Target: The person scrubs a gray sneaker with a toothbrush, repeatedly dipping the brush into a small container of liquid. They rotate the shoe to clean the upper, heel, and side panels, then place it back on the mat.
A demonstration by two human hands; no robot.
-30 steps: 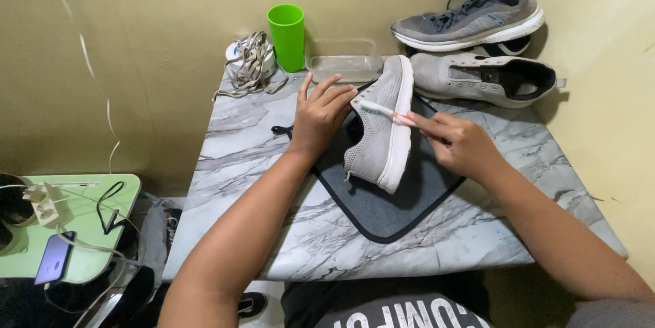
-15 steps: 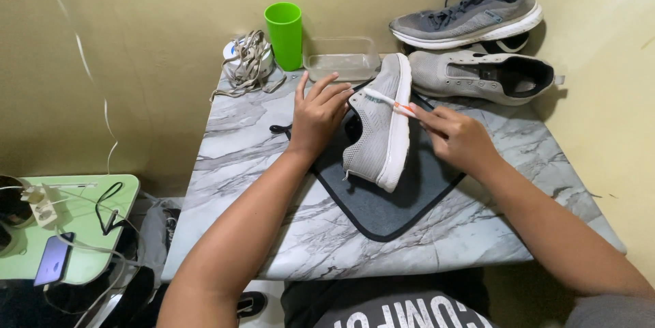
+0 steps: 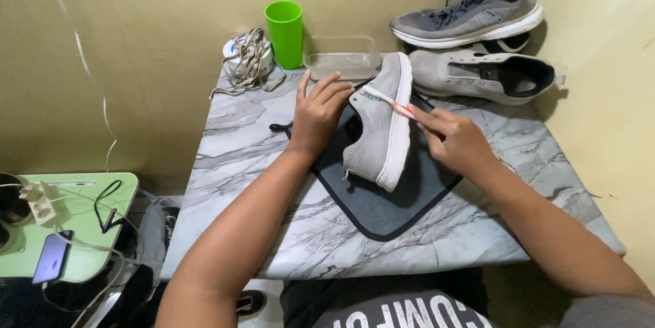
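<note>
Shoe: a grey mesh sneaker [image 3: 376, 133] lies tipped on its side on the dark mat [image 3: 396, 205], white sole edge turned toward the right hand so the upper faces the brush.
Brush: a toothbrush [image 3: 390, 101] with an orange-and-white handle rests its head on the upper near the heel.
Right hand [image 3: 454, 140]: grip clenched around the brush handle.
Left hand [image 3: 319, 113]: fingers spread, pressing the shoe's opening side to steady it; grip not closed around it.
Mat: it shields the marble bench [image 3: 225, 157].
Behind: green cup [image 3: 284, 33], clear tray [image 3: 341, 56], loose laces [image 3: 247, 62], two more shoes [image 3: 477, 41].
</note>
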